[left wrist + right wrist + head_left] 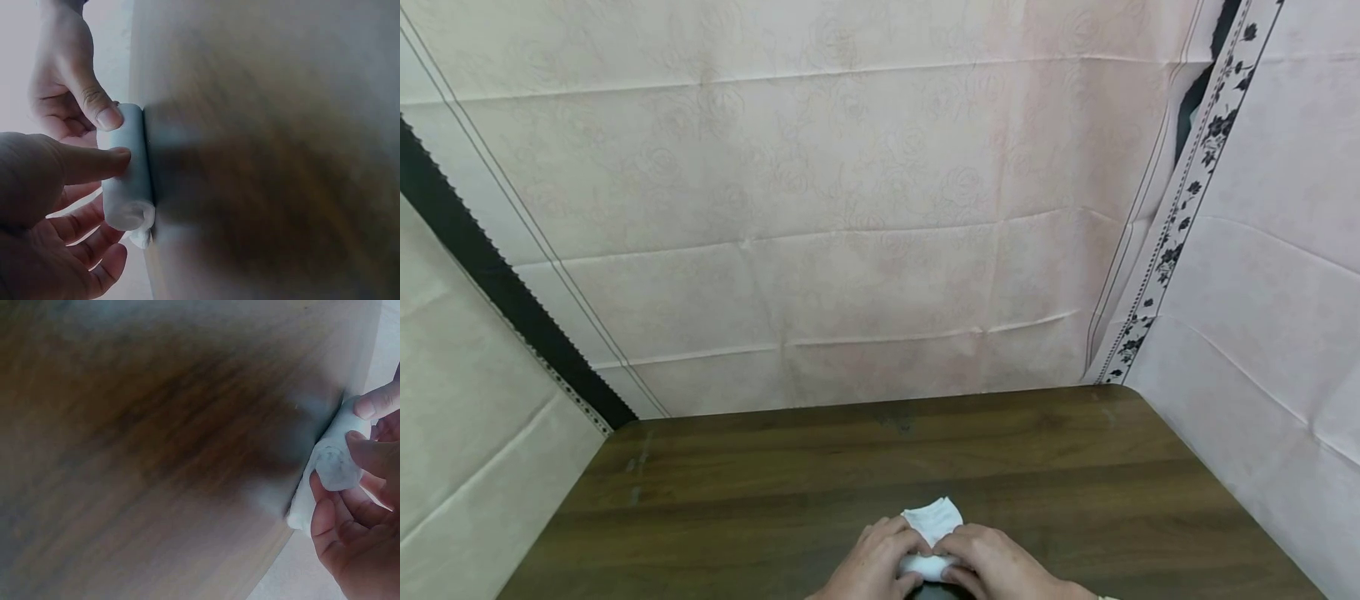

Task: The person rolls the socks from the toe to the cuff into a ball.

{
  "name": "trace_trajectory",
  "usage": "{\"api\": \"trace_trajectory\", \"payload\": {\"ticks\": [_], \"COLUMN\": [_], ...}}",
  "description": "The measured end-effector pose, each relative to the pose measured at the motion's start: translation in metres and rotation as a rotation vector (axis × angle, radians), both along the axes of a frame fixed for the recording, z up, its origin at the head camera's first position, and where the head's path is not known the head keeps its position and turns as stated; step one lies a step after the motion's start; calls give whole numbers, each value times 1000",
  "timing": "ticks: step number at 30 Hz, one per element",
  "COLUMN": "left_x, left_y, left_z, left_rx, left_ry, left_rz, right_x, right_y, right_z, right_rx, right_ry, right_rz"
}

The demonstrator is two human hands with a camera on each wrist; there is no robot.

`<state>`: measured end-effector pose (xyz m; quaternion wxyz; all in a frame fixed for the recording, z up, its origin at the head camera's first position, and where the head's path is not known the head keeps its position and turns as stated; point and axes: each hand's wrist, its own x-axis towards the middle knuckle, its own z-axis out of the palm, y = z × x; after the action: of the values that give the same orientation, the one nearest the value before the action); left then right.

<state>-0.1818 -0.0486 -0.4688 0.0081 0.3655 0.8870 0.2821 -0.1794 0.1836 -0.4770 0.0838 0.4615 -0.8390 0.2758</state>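
Backdrop: pale pink sheeting [850, 208] with a faint rose print, creased in horizontal folds, hung behind and to both sides of the work area; a black zigzag-edged strip [490, 275] runs diagonally down the left side, and a band of black floral trim [1187, 208] runs down the right. Surface: dark brown wood-grain tabletop [925, 450] with rounded far corners, a few faint scuffs near its far left corner. Item: one white cloth [932, 533], small, rolled into a tight cylinder along the near edge of the tabletop, with a flat unrolled flap lying on the wood just beyond the roll. Left hand [872, 567]: at the left end of the roll, fingers curled over it; the left wrist view shows the thumb pressed against the side of the roll [128, 181] and the remaining fingers curled beneath, so the hand grips the cloth. Right hand [1000, 567]: at the right end of the roll, touching the left hand over the cloth; the right wrist view shows the spiral end of the roll [334, 465] held between thumb and curled fingers [328, 519], so this hand also pinches the cloth. Position of both hands: side by side at the near centre of the tabletop, close to the person.
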Motion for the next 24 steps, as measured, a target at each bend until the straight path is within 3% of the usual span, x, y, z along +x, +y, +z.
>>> {"api": "trace_trajectory", "payload": {"ticks": [5,12,24], "left_x": [1,0,-3], "left_y": [1,0,-1], "left_z": [1,0,2], "left_rx": [-20,-34,-111], "left_ry": [-13,-33,-46], "left_rz": [20,22,57], "right_x": [2,1,2], "right_y": [0,0,-1], "right_z": [1,2,5], "right_rx": [6,66,104], "right_ry": [27,167,124], "right_rz": [-28,-68,-111]}}
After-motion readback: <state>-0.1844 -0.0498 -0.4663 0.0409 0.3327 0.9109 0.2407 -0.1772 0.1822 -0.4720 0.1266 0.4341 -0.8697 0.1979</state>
